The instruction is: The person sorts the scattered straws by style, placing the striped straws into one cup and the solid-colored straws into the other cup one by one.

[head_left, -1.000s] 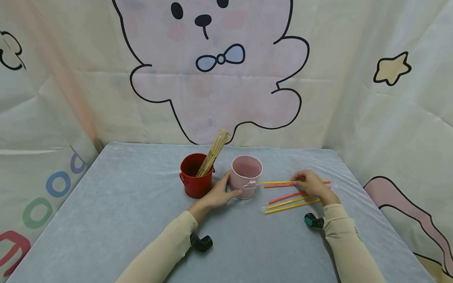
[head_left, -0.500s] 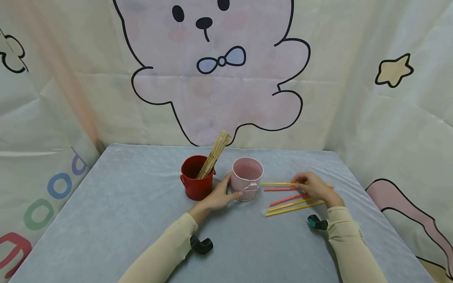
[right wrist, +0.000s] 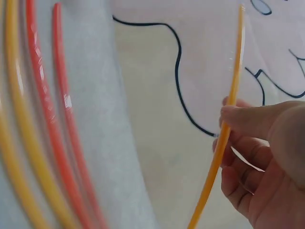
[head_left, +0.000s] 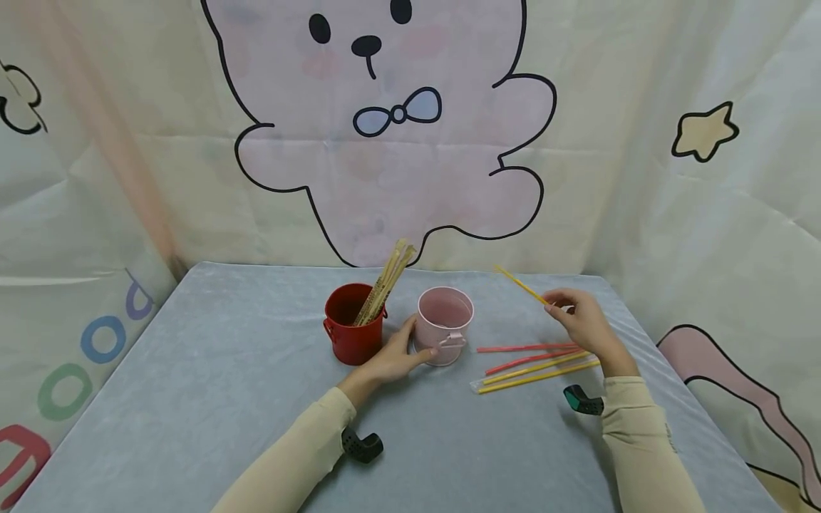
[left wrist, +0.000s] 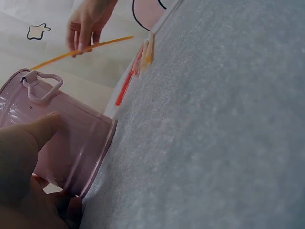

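My left hand (head_left: 390, 361) holds a small pink metal bucket (head_left: 439, 333) upright on the table, thumb on the near side and fingers round the left. In the left wrist view the bucket (left wrist: 78, 138) shows its small handle near the rim. My right hand (head_left: 586, 324) is raised above the table, right of the bucket, and pinches a yellow straw (head_left: 521, 285) between thumb and fingers. The straw (right wrist: 233, 86) slants up, its far end free. Below that hand lie several red and yellow straws (head_left: 522, 348), some in clear wrap.
A red bucket (head_left: 353, 347) stands just left of the pink one, with several paper-wrapped sticks (head_left: 386, 285) leaning in it. A light blue cloth (head_left: 244, 370) covers the table. Printed curtains (head_left: 398, 185) hang behind and at both sides.
My right hand has lifted the yellow straw off the table and tilted it upward. The other straws stay lying. My left hand keeps its place on the pink bucket.
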A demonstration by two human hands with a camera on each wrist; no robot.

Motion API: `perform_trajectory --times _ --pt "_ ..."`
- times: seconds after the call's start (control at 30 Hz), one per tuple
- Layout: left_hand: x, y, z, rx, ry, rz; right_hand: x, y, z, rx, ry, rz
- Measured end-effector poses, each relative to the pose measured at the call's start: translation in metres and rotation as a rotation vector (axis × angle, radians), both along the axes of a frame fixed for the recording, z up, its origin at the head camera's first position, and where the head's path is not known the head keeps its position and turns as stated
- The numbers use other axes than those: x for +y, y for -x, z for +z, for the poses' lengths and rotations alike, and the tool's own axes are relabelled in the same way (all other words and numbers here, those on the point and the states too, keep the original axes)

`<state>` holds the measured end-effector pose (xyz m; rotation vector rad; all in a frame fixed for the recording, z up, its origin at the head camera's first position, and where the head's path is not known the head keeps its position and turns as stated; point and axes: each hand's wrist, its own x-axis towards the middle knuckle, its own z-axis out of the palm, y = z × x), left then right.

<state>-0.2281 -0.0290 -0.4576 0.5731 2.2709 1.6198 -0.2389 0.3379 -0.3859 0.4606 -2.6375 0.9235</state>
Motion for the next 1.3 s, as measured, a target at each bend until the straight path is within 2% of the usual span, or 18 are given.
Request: perform_trajectory --times 0.2,0.4,0.5,0.7,0.8,1.13,1.3 --pt "-0.001 0.002 -0.002 -0.004 -0.003 -0.008 -0.008 -0.002 0.008 0.087 0.066 -0.014" --pt "-0.001 0.002 -0.003 0.006 -0.007 -0.014 -0.015 -0.006 0.017 0.153 0.211 0.005" --pt "-0.001 0.001 -0.002 0.006 -0.011 -0.014 -0.02 -0.011 0.023 0.136 0.349 0.058" --pt "-0.001 0.0 -0.002 0.007 -0.012 -0.016 -0.029 -0.02 0.036 0.095 0.713 0.262" --pt "-0.001 0.001 -0.001 0.006 -0.009 -0.018 -0.035 -0.023 0.043 0.093 0.857 0.29" --pt "-0.001 0.0 0.0 0.006 -0.02 -0.019 -0.047 -0.035 0.056 0.081 1.206 0.36" --pt "-0.001 0.0 0.001 -0.011 -0.005 -0.013 -0.055 -0.037 0.057 0.052 1.224 0.379"
